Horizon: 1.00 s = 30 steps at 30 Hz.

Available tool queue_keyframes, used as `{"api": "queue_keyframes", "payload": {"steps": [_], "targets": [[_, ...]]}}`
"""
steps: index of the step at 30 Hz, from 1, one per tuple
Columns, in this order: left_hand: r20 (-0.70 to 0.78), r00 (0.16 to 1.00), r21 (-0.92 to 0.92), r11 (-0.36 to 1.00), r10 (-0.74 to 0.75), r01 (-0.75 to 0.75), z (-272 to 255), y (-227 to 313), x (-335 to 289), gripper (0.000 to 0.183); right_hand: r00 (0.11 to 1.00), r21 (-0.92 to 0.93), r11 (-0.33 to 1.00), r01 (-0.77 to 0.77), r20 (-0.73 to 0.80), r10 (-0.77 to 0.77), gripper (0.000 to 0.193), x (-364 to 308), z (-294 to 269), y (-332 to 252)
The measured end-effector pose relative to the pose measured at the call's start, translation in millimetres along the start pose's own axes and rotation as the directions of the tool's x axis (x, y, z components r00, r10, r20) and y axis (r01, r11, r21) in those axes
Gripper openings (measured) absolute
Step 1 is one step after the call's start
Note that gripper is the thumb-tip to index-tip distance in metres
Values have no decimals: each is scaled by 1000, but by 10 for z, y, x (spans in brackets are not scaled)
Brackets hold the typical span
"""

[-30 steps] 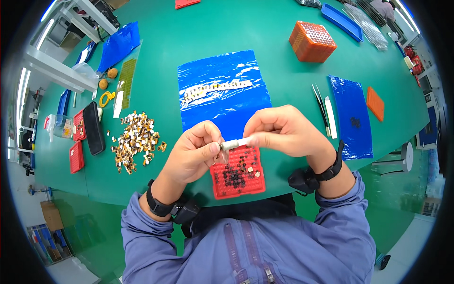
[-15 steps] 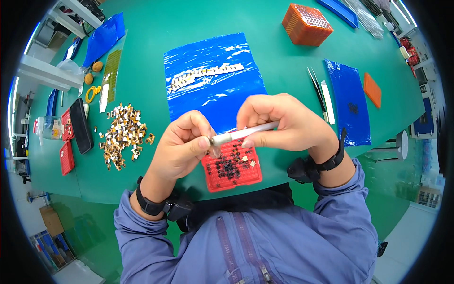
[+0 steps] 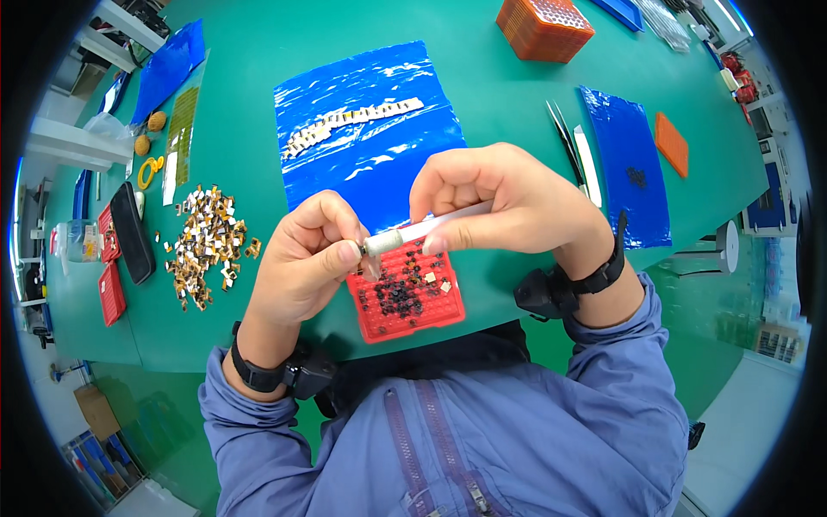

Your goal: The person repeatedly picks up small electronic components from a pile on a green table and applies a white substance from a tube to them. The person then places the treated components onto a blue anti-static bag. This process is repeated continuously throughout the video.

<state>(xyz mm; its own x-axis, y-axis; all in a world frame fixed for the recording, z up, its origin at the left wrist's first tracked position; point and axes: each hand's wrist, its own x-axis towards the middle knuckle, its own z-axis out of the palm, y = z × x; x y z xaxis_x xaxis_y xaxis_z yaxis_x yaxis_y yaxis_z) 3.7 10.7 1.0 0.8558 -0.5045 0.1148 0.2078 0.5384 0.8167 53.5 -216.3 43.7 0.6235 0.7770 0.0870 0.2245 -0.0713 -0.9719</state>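
Two hands (image 3: 297, 271) (image 3: 508, 202), one white rod (image 3: 419, 230)

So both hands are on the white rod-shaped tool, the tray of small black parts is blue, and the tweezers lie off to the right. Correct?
Not quite: the tray of small black parts is red, not blue, per the head view. Both hands are on the white rod-shaped tool, and the tweezers lie off to the right.

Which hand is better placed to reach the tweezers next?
Probably the right hand: nearer the tweezers, though holding a white pen-like tool. The left hand is farther off, at the tool's grey end.
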Motion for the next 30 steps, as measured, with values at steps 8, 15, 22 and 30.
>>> {"api": "queue_keyframes", "payload": {"steps": [8, 15, 22, 30], "targets": [[4, 997, 78, 994, -78, 77, 18, 32, -20, 10, 988, 20, 991, -136, 81, 134, 22, -28, -42, -40], [23, 987, 188, 970, -162, 154, 31, 57, -23, 8, 976, -142, 988, -68, 196, 96, 23, -12, -131, 42], [-47, 949, 385, 871, -311, 304, -30, 116, 18, 8, 942, -318, 941, -113, 267, 203, 23, 25, -226, 229], [-250, 960, 494, 836, -128, 240, -142, 211, 39, 10, 972, -272, 953, -133, 152, 179, 25, 54, -239, 263]]}}
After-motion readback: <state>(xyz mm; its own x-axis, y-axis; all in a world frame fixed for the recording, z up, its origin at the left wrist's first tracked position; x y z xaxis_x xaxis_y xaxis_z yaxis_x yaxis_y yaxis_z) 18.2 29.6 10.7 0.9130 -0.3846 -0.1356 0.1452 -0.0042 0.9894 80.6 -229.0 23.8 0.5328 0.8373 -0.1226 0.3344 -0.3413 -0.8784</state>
